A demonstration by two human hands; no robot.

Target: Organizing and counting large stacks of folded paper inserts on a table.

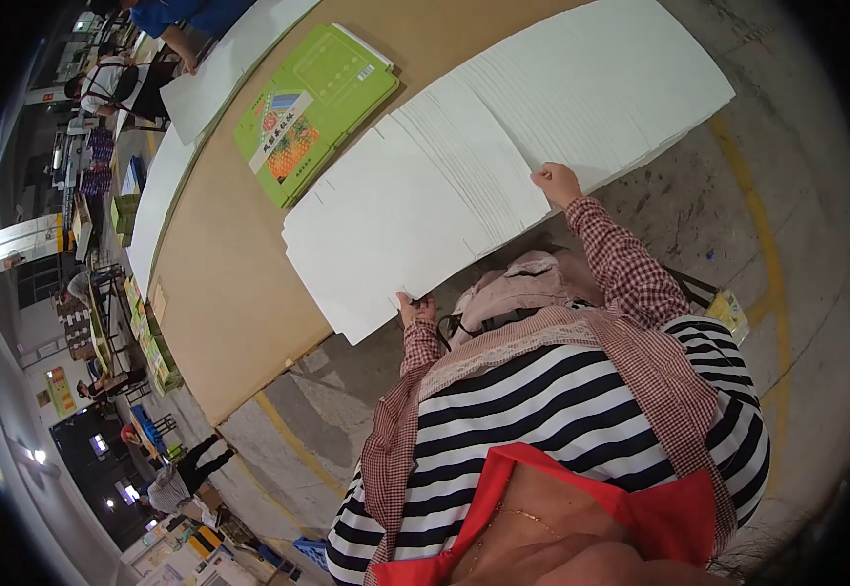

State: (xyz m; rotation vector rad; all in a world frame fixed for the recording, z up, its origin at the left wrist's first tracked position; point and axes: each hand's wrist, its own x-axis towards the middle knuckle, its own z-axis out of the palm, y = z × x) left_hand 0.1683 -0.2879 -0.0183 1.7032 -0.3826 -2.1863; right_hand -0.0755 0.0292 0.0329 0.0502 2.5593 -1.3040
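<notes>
White cardboard sheets (395, 210), flat box blanks with notched edges, lie fanned out in an overlapping row along the near side of the table. At the near left corner, my left hand (419, 311) is closed on the sheets' edge, its thumb on top and its other fingers partly hidden below. Further right, my right hand (556, 186) pinches the near edge where one group of sheets overlaps another white stack (601, 78). How many sheets each hand grips I cannot tell. Behind the fan lies a pile of flat green printed cartons (347, 83) with a pineapple picture.
The brown tabletop (210, 283) curves away at left. Across it, a person in a blue sleeve (176, 39) reaches over white sheets (205, 93). More people and stacked goods fill the hall at left. Yellow lines (762, 234) mark the concrete floor.
</notes>
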